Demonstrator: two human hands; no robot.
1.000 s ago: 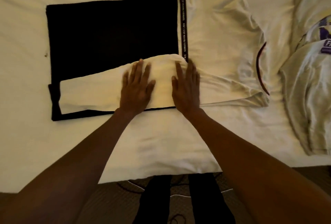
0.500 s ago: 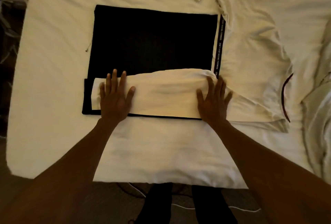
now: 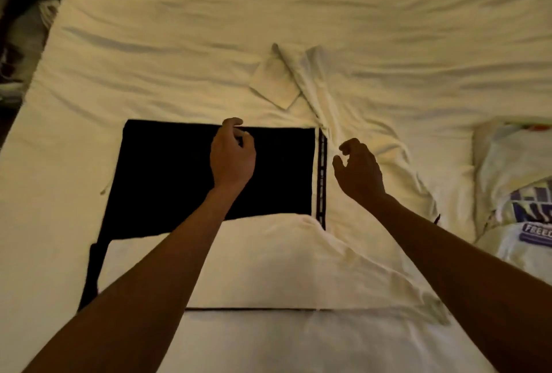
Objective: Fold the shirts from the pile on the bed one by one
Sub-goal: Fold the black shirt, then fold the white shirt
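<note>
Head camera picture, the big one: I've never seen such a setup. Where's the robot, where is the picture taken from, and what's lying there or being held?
There is no robot: a person wears one camera on the head, looking down at their own arms. On the bed lies a black-and-white shirt, its near side folded over. The left hand curls at the shirt's far edge; whether it already pinches cloth is unclear. The right hand hovers loosely curled, holding nothing. A printed shirt lies at the right.
</note>
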